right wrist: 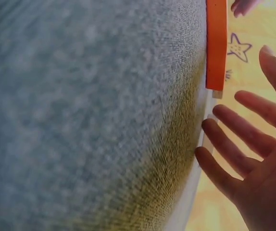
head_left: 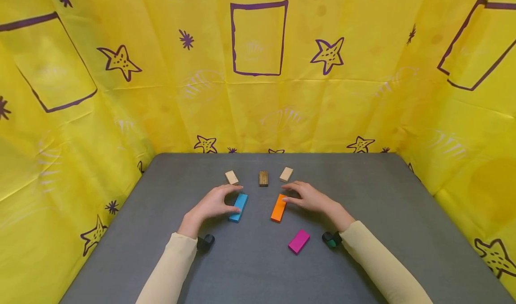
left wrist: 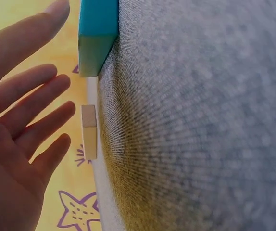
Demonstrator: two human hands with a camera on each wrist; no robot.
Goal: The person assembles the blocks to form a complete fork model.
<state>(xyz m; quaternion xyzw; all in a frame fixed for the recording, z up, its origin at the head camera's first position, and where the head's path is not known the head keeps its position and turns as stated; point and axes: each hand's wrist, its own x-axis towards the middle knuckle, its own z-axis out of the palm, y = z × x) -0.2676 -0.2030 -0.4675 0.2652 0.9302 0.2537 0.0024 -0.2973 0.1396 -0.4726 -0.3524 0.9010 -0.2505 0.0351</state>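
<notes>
On the grey table a blue block (head_left: 239, 207) lies beside my left hand (head_left: 214, 202). The thumb and fingers are spread around its left side, and the left wrist view shows a gap between the thumb and the blue block (left wrist: 98, 33). An orange block (head_left: 278, 209) lies to the left of my right hand (head_left: 312, 199). That hand's fingers are parted, with the thumb near the block's far end; the right wrist view shows the thumb apart from the orange block (right wrist: 216, 45). Neither hand holds anything.
Behind the hands lie two pale wooden blocks, left (head_left: 231, 177) and right (head_left: 286, 174), with a brown wooden block (head_left: 263, 178) between them. A magenta block (head_left: 298, 241) lies nearer me, by the right wrist. A yellow patterned cloth (head_left: 258, 107) hangs around the table.
</notes>
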